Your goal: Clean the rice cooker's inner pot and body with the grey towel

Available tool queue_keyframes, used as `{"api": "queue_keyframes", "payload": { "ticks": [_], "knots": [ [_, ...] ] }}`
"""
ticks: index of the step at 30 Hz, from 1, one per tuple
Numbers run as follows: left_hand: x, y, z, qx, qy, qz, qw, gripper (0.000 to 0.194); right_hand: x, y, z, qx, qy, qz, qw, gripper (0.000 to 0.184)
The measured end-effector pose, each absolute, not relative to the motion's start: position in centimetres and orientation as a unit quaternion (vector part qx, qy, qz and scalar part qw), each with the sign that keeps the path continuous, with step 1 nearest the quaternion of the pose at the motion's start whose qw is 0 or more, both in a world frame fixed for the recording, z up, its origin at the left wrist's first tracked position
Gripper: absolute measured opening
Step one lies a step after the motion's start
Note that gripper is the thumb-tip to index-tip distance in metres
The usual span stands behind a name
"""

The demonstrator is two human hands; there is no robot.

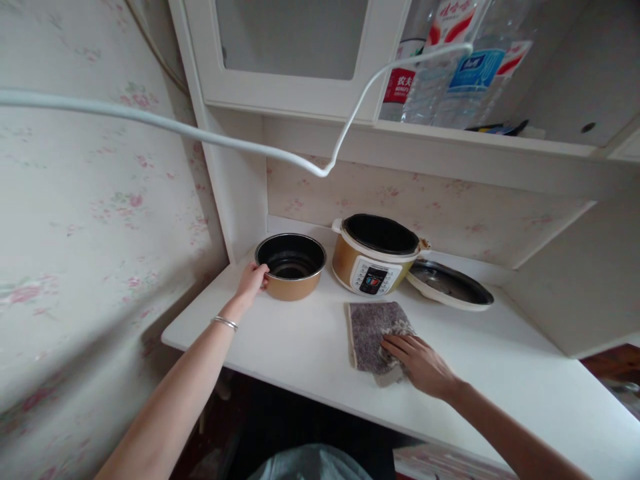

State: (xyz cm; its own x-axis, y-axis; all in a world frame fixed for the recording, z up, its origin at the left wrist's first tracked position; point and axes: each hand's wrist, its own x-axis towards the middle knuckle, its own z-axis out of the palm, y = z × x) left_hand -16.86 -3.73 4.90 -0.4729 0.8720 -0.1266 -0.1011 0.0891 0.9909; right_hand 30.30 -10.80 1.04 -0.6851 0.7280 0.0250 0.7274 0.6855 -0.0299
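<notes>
My left hand (253, 283) pinches the rim of a gold inner pot (295, 288), thumb at the edge and fingers on the outer wall. The pot stands upright on the white counter, its dark inside facing up. My right hand (420, 363) presses down on a grey-brown cloth (373, 327), its fingers bent over the cloth's bunched right side. Behind the cloth is a gold and white rice cooker (345, 260), uncovered, its control panel facing me. A detached round lid (450, 287) leans at the cooker's right side, inner face up.
A white cable (260, 145) crosses in front of the cabinet (295, 93). Plastic bottles (450, 73) stand on the shelf at upper right. The counter (285, 347) has its front edge towards me, with a plastic bag (310, 463) below it. Flowered wallpaper (100, 200) covers the left wall.
</notes>
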Motion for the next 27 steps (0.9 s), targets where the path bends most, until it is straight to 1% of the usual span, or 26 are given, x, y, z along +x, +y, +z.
{"api": "queue_keyframes", "payload": {
  "ticks": [2,5,7,8,9,10,11,12,13,15,16,17,18,19,21,22,24,25,27],
  "knots": [
    [-16.8,-3.4,4.6,0.326,0.629,0.591,0.386,0.019,30.1,-11.1,0.4,-0.436,-0.899,0.022,0.024,0.070],
    [-16.9,-3.2,4.2,0.340,0.644,0.578,0.368,0.017,29.8,-11.8,0.0,-0.467,-0.881,0.074,0.012,0.069],
    [-17.0,-3.1,4.1,0.345,0.652,0.570,0.362,0.016,29.7,-12.2,0.1,-0.469,-0.874,0.128,-0.002,0.074],
    [-17.1,-3.1,4.0,0.347,0.655,0.567,0.359,0.016,29.7,-12.3,0.4,-0.471,-0.866,0.166,-0.010,0.073],
    [-17.2,-3.2,4.0,0.349,0.658,0.563,0.358,0.016,29.7,-12.3,0.7,-0.474,-0.856,0.207,-0.009,0.069],
    [-17.2,-3.2,4.1,0.351,0.662,0.558,0.356,0.016,29.8,-12.1,1.0,-0.488,-0.840,0.236,0.006,0.063],
    [-17.2,-3.2,4.1,0.353,0.665,0.554,0.355,0.016,29.9,-11.8,1.3,-0.520,-0.817,0.245,0.037,0.059],
    [-17.2,-3.2,4.1,0.355,0.667,0.551,0.355,0.016,30.1,-11.3,1.6,-0.570,-0.784,0.233,0.077,0.058],
    [-17.2,-3.3,4.2,0.356,0.669,0.548,0.355,0.016,30.3,-10.8,1.8,-0.632,-0.736,0.211,0.119,0.061],
    [-17.1,-3.3,4.3,0.360,0.670,0.545,0.354,0.016,30.7,-9.7,1.9,-0.748,-0.608,0.196,0.183,0.076],
    [-17.1,-3.4,4.3,0.361,0.670,0.544,0.353,0.016,30.9,-9.2,1.8,-0.784,-0.541,0.228,0.198,0.085],
    [-17.0,-3.4,4.3,0.363,0.669,0.544,0.352,0.016,31.0,-8.8,1.6,-0.798,-0.485,0.289,0.208,0.091],
    [-17.0,-3.4,4.4,0.364,0.669,0.544,0.352,0.016,31.0,-8.5,1.4,-0.789,-0.443,0.366,0.217,0.090],
    [-16.9,-3.4,4.4,0.365,0.669,0.544,0.351,0.017,30.8,-8.3,1.3,-0.764,-0.410,0.446,0.224,0.084],
    [-17.0,-3.2,4.3,0.366,0.670,0.543,0.351,0.017,30.3,-8.1,1.2,-0.697,-0.358,0.579,0.226,0.064],
    [-17.0,-3.2,4.3,0.366,0.670,0.542,0.351,0.017,29.8,-8.1,1.3,-0.666,-0.335,0.626,0.229,0.055],
    [-17.2,-3.0,4.1,0.367,0.670,0.540,0.353,0.017,28.6,-8.1,1.8,-0.623,-0.290,0.687,0.238,0.046],
    [-17.3,-2.9,4.1,0.368,0.670,0.539,0.355,0.018,28.0,-8.2,2.2,-0.607,-0.274,0.703,0.249,0.045],
    [-17.5,-2.7,4.0,0.371,0.669,0.536,0.359,0.018,26.6,-8.5,3.0,-0.570,-0.264,0.724,0.284,0.050]
  ]
}}
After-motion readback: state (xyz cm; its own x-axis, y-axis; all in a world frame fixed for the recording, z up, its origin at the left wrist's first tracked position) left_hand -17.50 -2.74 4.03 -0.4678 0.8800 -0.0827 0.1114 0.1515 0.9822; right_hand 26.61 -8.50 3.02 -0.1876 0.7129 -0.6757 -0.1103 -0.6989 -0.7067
